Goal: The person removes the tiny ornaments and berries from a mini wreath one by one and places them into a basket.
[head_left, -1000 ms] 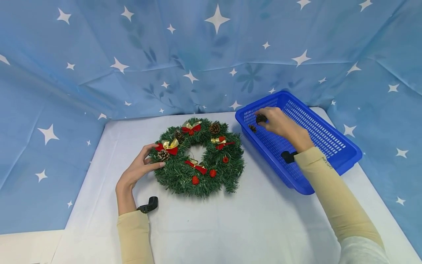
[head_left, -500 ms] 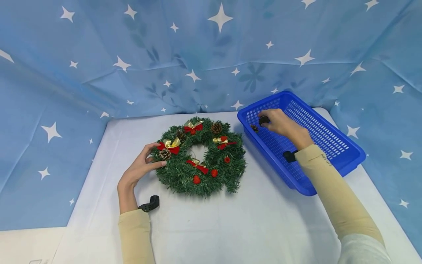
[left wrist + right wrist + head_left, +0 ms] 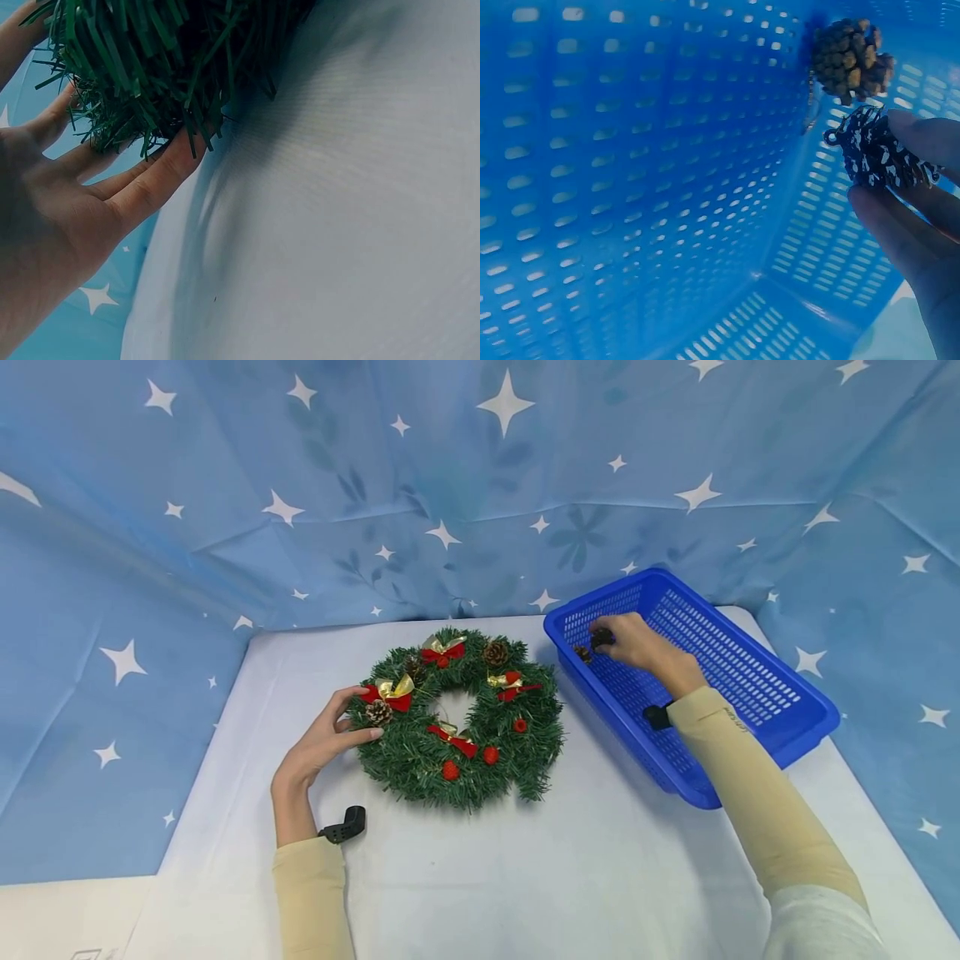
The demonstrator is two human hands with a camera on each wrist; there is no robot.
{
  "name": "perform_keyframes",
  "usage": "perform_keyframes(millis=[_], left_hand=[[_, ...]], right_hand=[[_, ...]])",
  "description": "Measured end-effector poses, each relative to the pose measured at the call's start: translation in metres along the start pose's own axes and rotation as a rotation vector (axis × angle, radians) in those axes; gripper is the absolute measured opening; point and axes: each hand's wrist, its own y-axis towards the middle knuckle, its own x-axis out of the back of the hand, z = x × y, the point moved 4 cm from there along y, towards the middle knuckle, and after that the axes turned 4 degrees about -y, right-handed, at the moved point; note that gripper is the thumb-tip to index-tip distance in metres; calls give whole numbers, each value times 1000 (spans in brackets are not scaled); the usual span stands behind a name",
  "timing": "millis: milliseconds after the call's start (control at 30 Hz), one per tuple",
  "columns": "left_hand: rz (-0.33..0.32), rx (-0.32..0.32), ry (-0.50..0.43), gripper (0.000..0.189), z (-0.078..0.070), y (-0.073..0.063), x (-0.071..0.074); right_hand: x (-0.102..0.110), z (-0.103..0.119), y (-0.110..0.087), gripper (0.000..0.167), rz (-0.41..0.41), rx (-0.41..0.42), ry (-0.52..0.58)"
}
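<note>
A green wreath (image 3: 416, 768) with red bows, red berries and pine cones lies flat on the table. My left hand (image 3: 318, 743) grips its left edge, thumb on top beside a pine cone; in the left wrist view the fingers (image 3: 161, 176) reach around the greenery from outside. Within the blue basket, my right hand (image 3: 645, 647) pinches a dark pine cone (image 3: 870, 150) with pale scale tips and a small loop at one end. Close beside it, a browner pine cone (image 3: 851, 60) with a thin wire rests in the basket's far left corner.
The perforated blue basket (image 3: 738, 672) stands at the back right, angled, near the wreath's right side. White cloth (image 3: 540, 877) covers the table. A blue star-patterned curtain (image 3: 450, 485) hangs behind and along the sides.
My right hand, still pinching the dark pine cone, has dipped slightly toward the other cone. The whole head view has shifted a little; my left hand stays on the wreath.
</note>
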Motion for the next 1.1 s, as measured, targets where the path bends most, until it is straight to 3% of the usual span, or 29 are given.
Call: perform_keyframes(millis=[333,1100], left_hand=[[2,-15,1,83,1,1,0],[-2,-28,-13,82,3,2,0]], right_hand=[[-8,-9,6,39,16,1,-39],[-16,-13,12,44,33,-43,-7]])
